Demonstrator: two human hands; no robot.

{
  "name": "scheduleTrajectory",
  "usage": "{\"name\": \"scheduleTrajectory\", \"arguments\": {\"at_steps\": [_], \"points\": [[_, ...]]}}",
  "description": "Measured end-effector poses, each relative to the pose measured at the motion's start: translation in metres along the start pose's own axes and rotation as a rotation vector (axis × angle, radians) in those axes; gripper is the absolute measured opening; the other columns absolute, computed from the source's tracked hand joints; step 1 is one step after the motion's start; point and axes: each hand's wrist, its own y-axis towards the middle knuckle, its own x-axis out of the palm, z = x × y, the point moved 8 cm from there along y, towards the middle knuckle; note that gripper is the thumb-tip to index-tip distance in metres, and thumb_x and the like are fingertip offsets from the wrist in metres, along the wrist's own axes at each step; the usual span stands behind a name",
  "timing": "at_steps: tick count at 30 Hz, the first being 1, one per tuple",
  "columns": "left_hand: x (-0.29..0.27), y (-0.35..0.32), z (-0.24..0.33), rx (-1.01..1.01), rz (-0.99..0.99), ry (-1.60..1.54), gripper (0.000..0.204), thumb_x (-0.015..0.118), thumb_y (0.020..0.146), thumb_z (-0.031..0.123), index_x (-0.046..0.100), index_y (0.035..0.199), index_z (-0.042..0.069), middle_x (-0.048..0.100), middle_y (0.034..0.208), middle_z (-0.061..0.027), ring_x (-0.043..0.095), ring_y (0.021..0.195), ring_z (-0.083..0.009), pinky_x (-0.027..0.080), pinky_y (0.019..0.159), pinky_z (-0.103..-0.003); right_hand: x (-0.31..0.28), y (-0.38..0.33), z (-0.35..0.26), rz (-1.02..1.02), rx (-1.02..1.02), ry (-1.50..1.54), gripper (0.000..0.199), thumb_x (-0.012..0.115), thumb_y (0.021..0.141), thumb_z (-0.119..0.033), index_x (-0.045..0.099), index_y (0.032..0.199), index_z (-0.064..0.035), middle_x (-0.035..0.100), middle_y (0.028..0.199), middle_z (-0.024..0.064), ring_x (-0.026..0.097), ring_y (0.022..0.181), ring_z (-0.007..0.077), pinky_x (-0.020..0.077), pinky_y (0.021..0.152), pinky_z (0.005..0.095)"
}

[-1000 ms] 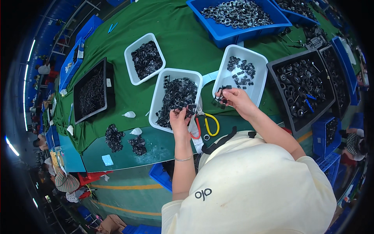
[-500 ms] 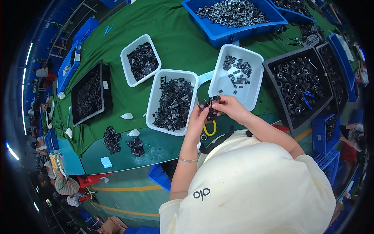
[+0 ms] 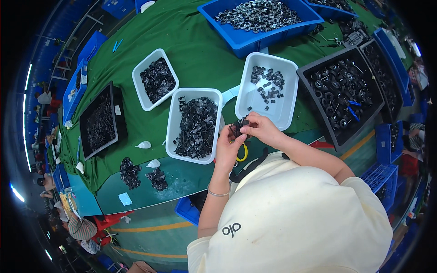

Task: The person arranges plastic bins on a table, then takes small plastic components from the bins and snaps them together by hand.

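Note:
Over the table's front edge, my left hand point(image 3: 225, 148) and my right hand point(image 3: 262, 128) meet with fingers closed around a small cluster of black plastic parts point(image 3: 237, 128). The exact shape of the parts is partly hidden by my fingers. Just left of my hands stands a white bin point(image 3: 169, 141) full of loose black plastic pieces point(image 3: 200, 120). Beyond my right hand is another white bin point(image 3: 291, 98) with fewer small black pieces point(image 3: 271, 91) scattered in it. A yellow looped handle point(image 3: 245, 154) of some tool shows beneath my hands.
A third white bin point(image 3: 142, 93) and a black tray of thin rods point(image 3: 100, 125) stand left. Two dark piles point(image 3: 130, 173) lie at the front left. A black crate point(image 3: 309, 109) of round parts stands right, and a blue bin point(image 3: 241, 49) of shiny rings at the back.
The whole view has shifted slightly, with the bins appearing further left. Both hands still hold the black parts together, with small finger movements.

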Motion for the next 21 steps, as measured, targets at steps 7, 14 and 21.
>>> {"name": "scheduleTrajectory", "arguments": {"at_steps": [7,14,21], "points": [[0.011,-0.013,0.003,-0.091,-0.156,0.073,0.016,0.042,0.074,0.001,0.038,0.090,0.001,0.047,0.081,-0.0032,0.045,0.074,-0.0078,0.037,0.065,-0.019,-0.001,-0.017,-0.020,-0.078,-0.197,-0.444,0.023,0.055,0.068,-0.020,0.047,0.065,0.0010,0.045,0.064,0.0098,0.046,0.058,0.0199,0.0349,0.049,0.0290],[0.032,-0.034,0.015,-0.075,-0.282,0.373,0.017,0.038,0.077,0.005,0.035,0.093,0.000,0.046,0.082,-0.0055,0.044,0.075,-0.0103,0.036,0.064,-0.022,-0.009,-0.048,-0.021,-0.056,-0.099,-0.406,0.025,0.055,0.069,-0.017,0.040,0.083,-0.0019,0.047,0.062,0.0051,0.041,0.052,0.0096,0.0339,0.047,0.0233],[0.036,-0.046,0.030,0.041,-0.298,0.699,0.021,0.042,0.075,0.008,0.032,0.090,-0.002,0.049,0.074,-0.0223,0.048,0.070,-0.0363,0.038,0.056,-0.037,0.010,-0.067,-0.006,-0.338,0.266,-0.223,0.015,0.042,0.077,-0.015,0.047,0.070,-0.0029,0.042,0.054,-0.0013,0.038,0.050,0.0053,0.0323,0.046,0.0185]]}}
